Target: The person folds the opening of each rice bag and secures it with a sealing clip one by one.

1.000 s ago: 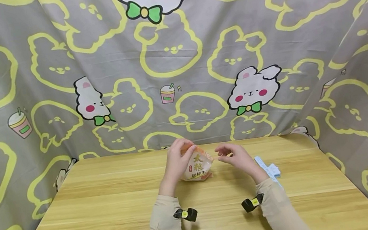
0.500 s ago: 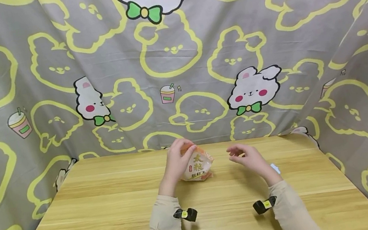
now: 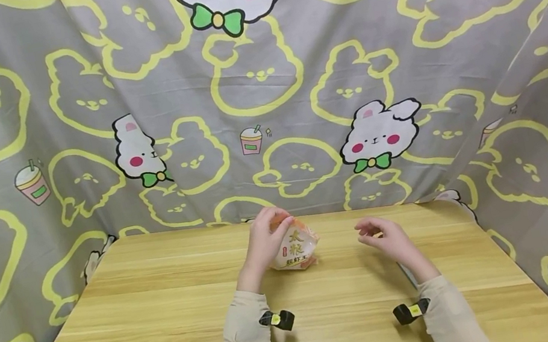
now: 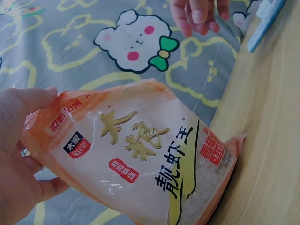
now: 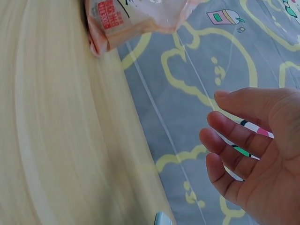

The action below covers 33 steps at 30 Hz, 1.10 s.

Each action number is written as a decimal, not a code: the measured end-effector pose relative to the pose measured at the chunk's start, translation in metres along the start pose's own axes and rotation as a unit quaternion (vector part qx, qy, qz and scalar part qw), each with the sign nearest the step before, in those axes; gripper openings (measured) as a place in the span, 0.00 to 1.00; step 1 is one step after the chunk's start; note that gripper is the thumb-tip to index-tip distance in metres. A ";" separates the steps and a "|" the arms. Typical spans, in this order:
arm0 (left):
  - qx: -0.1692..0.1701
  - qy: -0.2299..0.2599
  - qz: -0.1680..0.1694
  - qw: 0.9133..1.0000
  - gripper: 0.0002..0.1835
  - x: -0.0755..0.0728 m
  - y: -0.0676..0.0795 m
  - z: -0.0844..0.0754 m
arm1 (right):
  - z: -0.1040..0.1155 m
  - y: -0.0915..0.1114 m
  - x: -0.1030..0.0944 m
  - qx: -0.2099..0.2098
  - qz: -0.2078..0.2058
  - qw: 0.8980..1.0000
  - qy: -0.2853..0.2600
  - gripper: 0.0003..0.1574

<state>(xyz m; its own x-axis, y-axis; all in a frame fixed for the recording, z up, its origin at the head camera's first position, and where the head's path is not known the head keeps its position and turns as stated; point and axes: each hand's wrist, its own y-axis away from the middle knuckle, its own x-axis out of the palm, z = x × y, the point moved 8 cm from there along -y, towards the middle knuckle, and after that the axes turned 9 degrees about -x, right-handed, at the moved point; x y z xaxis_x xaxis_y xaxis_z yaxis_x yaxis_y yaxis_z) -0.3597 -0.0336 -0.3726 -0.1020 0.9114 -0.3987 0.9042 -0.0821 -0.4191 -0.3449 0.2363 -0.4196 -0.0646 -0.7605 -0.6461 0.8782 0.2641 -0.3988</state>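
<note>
A small orange-and-white bag of rice [image 3: 295,248] stands upright on the table, white grains showing through its clear lower part in the left wrist view. My left hand [image 3: 266,235] grips its top, thumb on the front and fingers behind. To the right of the bag, my right hand [image 3: 386,235] is raised over the table with loosely bent fingers and nothing in them. Below that hand lies a long light-blue plastic strip [image 4: 266,23] with a shaped piece on its side, mostly hidden by the right forearm in the head view.
The wooden table [image 3: 171,336] reaches back to a grey curtain [image 3: 285,108] printed with cartoon animals, hanging close behind the bag and along both sides. A black wrist camera [image 3: 278,319] sits on each forearm.
My right hand has moved away from the bag, rightward and slightly toward me, its forearm now covering most of the blue strip. The left hand and bag have stayed in place.
</note>
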 end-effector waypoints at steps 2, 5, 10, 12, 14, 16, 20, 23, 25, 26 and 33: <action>-0.001 0.001 0.000 1.000 0.05 0.000 0.000 0.000 | -0.003 0.003 -0.002 0.001 0.001 1.000 0.005 0.14; -0.006 0.004 0.002 1.000 0.05 0.001 0.000 0.001 | -0.006 0.006 -0.005 0.006 0.001 1.000 0.004 0.14; -0.008 0.009 0.004 1.000 0.05 0.002 0.001 0.000 | -0.011 0.011 -0.011 0.014 -0.002 1.000 0.003 0.14; -0.006 0.009 0.005 1.000 0.05 0.002 0.001 0.000 | -0.013 0.014 -0.013 0.020 -0.003 1.000 0.004 0.15; -0.007 0.009 0.006 1.000 0.05 0.003 0.001 0.000 | -0.015 0.016 -0.015 0.027 -0.002 1.000 0.005 0.15; -0.008 0.010 0.007 1.000 0.05 0.003 0.001 0.001 | -0.018 0.018 -0.017 0.034 -0.003 0.999 0.002 0.14; -0.005 0.005 0.005 1.000 0.05 0.003 0.000 0.000 | -0.020 0.021 -0.020 0.039 -0.006 0.999 -0.007 0.15; -0.006 0.004 0.002 1.000 0.05 0.002 0.000 0.000 | -0.022 0.024 -0.021 0.040 -0.007 0.999 -0.005 0.15; -0.009 0.007 0.004 1.000 0.05 0.002 -0.001 0.001 | -0.024 0.026 -0.022 0.045 -0.006 0.999 -0.002 0.15; -0.012 0.008 0.005 1.000 0.05 0.002 -0.001 0.001 | -0.026 0.027 -0.022 0.047 -0.006 0.999 0.001 0.15; -0.008 0.005 0.004 1.000 0.06 0.001 0.000 0.002 | -0.032 0.032 -0.026 0.053 -0.009 0.998 0.015 0.15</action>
<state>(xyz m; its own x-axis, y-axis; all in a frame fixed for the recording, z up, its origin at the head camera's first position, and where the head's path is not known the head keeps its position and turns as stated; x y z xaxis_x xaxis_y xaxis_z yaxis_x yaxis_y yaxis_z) -0.3604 -0.0336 -0.3742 -0.0896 0.9150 -0.3934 0.9115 -0.0838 -0.4027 -0.3306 0.2838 -0.4364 -0.0933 -0.7459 -0.6595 0.9222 0.1850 -0.3397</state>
